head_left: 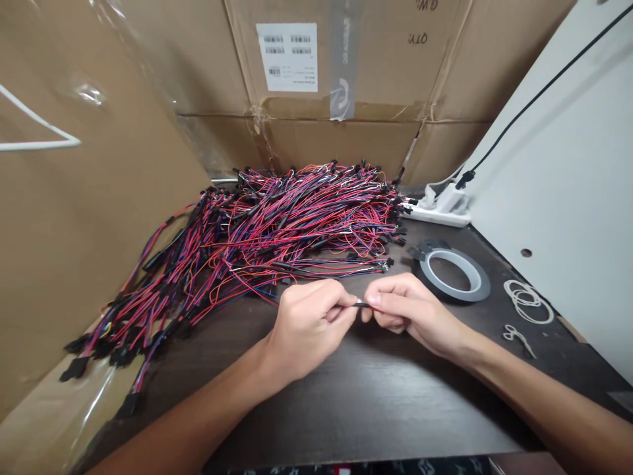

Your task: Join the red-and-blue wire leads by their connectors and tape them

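Two hands (306, 323), one tape roll (455, 274), one power strip (440, 208), countless wire harnesses (277, 231)

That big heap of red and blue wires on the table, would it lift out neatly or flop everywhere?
The wire heap would probably flop: the strands are thin and already sag over the table edge at the left. It looks tangled, so pulling one lead would likely drag neighbours. It seems light for its bulk.

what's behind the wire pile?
Behind the wire pile stand taped cardboard boxes, one bearing a white barcode label. To its right lies a white power strip. The boxes' bottom edges and the desk strip directly behind the pile are covered.
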### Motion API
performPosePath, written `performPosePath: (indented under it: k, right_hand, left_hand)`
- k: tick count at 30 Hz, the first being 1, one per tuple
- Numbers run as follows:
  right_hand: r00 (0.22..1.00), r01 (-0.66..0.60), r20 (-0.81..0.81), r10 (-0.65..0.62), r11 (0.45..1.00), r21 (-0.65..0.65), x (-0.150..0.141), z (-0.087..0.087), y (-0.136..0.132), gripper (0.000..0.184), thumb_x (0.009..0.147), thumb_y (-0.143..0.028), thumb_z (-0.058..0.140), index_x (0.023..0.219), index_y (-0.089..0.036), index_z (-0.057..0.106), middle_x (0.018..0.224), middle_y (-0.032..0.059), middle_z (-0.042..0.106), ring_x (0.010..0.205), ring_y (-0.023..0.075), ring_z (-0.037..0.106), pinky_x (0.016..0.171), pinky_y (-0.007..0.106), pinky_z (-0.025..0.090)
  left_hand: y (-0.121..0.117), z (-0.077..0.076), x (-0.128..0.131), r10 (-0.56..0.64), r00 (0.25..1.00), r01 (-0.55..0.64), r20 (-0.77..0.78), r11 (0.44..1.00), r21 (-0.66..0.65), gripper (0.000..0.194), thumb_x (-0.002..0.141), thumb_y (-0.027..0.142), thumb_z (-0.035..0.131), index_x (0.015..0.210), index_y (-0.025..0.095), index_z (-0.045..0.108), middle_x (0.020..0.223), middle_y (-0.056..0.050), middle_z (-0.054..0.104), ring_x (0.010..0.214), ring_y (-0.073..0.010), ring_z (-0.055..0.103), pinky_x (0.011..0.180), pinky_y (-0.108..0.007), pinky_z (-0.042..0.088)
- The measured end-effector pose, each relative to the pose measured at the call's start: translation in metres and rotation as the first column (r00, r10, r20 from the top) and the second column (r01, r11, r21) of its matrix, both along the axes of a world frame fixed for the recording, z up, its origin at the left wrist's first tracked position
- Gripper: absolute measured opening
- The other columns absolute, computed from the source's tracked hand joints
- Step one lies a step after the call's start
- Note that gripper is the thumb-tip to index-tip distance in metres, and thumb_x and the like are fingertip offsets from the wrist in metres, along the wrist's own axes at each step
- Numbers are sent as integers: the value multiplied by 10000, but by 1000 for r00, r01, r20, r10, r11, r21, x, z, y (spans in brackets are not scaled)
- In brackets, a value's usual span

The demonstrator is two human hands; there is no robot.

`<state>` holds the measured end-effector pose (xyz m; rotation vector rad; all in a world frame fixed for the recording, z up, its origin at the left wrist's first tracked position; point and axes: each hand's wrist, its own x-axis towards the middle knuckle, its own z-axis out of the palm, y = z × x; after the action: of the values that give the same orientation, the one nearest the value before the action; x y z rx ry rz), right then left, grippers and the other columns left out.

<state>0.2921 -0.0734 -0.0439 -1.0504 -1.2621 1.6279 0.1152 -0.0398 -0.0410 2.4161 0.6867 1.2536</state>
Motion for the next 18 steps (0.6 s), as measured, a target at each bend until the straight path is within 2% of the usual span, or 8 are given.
performPosePath:
  k: [4, 7, 13, 18]
  right_hand:
    - [1000, -2, -26, 0, 999, -52, -1, 0, 1, 371, 746, -470, 668, 666, -114, 605, 429, -94, 322, 403, 39, 181, 399, 212, 107]
    - [1000, 14, -6, -14, 999, -36, 0, 1, 1, 366, 730, -462, 697, 656, -112, 620, 430, -90, 331, 407, 39, 201, 396, 208, 116]
    - [997, 61, 39, -62, 998, 30, 2, -2, 2, 337, 720, -438, 720, 658, -112, 663, 437, -72, 368, 417, 46, 256, 393, 198, 162]
    - [996, 84, 18, -85, 996, 16, 1, -2, 2, 310, 710, -412, 734, 656, -113, 674, 434, -70, 376, 414, 43, 259, 386, 191, 159]
  left_hand:
    - [-1, -1, -1, 9, 1000, -8, -19, 998, 59, 186, 794, 86, 587, 623, 155, 564, 495, 57, 470, 429, -45, 404, 426, -171, 326]
    - [-1, -1, -1, 32, 999, -29, -32, 995, 91, 189, 791, 80, 587, 619, 154, 565, 488, 55, 478, 425, -46, 415, 424, -169, 335]
    - [-2, -3, -1, 55, 997, -51, -50, 996, 77, 130, 792, 98, 606, 675, 153, 618, 518, 47, 543, 419, -41, 425, 427, -159, 359]
    - [-4, -2, -1, 87, 995, -82, -52, 993, 85, 99, 782, 98, 629, 699, 152, 629, 546, 41, 576, 422, -38, 432, 441, -156, 377]
